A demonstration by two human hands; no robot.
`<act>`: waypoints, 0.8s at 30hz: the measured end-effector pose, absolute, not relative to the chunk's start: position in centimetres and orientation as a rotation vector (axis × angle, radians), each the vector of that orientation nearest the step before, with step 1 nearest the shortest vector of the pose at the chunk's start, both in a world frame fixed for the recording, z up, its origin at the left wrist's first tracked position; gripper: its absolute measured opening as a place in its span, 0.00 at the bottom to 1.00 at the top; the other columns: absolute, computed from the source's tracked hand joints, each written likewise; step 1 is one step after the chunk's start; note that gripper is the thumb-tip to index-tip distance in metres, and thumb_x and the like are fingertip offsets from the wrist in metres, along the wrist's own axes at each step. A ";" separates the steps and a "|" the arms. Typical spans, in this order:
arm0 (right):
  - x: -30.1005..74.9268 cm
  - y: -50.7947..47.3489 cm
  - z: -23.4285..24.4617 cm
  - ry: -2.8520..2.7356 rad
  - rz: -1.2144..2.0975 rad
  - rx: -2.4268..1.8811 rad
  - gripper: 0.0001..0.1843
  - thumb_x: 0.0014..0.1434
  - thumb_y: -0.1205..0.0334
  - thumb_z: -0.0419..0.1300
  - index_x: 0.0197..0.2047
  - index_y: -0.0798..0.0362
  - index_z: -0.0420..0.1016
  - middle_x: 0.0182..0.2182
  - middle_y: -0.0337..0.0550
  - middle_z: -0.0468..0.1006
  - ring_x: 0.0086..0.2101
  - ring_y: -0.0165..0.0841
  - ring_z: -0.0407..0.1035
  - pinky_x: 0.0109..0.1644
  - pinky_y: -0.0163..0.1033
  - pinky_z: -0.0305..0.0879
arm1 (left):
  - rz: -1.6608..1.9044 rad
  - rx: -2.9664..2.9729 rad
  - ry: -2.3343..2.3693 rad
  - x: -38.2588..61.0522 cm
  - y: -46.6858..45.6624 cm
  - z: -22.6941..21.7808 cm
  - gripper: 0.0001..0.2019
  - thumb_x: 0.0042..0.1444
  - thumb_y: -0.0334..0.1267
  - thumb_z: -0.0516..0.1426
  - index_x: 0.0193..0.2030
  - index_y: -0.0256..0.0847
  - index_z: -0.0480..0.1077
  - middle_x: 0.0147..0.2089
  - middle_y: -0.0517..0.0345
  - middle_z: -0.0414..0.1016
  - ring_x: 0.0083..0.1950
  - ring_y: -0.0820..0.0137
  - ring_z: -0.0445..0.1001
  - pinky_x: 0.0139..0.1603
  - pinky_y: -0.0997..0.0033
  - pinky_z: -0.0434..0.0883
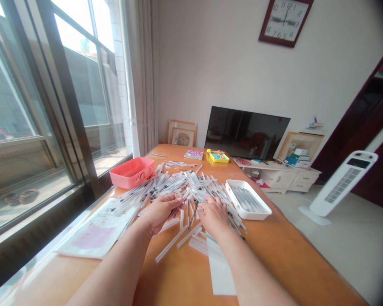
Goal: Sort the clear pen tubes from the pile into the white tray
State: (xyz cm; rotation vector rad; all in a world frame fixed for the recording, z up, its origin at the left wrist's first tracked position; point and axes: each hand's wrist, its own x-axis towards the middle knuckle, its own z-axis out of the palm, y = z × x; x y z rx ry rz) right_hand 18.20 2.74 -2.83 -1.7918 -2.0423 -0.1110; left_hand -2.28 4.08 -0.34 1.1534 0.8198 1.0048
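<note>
A large heap of clear plastic pen barrels and pen parts with black ends (172, 182) is spread over the middle of the table. My left hand (164, 210) is closed at the near side of the heap, thumb and fingertips pinched on a thin dark pen part, mostly hidden by the fingers. Over the heap's right side, my right hand (214, 214) rests palm down with its fingers bent and slightly apart, touching the pens beneath. Several loose clear barrels (171, 243) lie nearest me. A white tray (266, 214) of grey-looking pens stands right of my right hand.
A pink plastic box (127, 176) stands left of the heap. Below it lies a printed plastic bag (95, 233); a white paper sheet (219, 270) is partly under my right forearm. Farther back are a yellow box (219, 158) and a colourful booklet (193, 154). The wooden table (284, 259) has its edge at right.
</note>
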 end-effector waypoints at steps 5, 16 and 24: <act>18.6 2.9 -2.8 -2.036 -0.042 -1.766 0.13 0.58 0.64 0.56 0.37 0.42 0.82 0.53 0.41 0.74 0.53 0.44 0.60 0.51 0.47 0.51 | 1.010 1.148 0.813 -2.4 4.1 -0.4 0.13 0.54 0.44 0.64 0.33 0.35 0.73 0.31 0.54 0.75 0.28 0.76 0.65 0.31 0.75 0.61; 19.0 2.8 -2.7 -2.043 0.000 -1.733 0.12 0.59 0.62 0.56 0.36 0.43 0.82 0.58 0.41 0.70 0.59 0.44 0.54 0.56 0.49 0.50 | 1.018 1.161 0.775 -2.4 4.2 -0.7 0.12 0.55 0.44 0.63 0.34 0.35 0.73 0.32 0.53 0.75 0.28 0.76 0.65 0.31 0.75 0.61; 18.7 3.1 -3.4 -2.039 -0.019 -1.698 0.09 0.58 0.61 0.58 0.32 0.44 0.82 0.56 0.42 0.73 0.58 0.45 0.57 0.57 0.50 0.49 | 0.999 1.164 0.779 -2.3 4.2 -0.9 0.13 0.55 0.45 0.63 0.36 0.36 0.73 0.33 0.54 0.75 0.28 0.77 0.65 0.31 0.76 0.59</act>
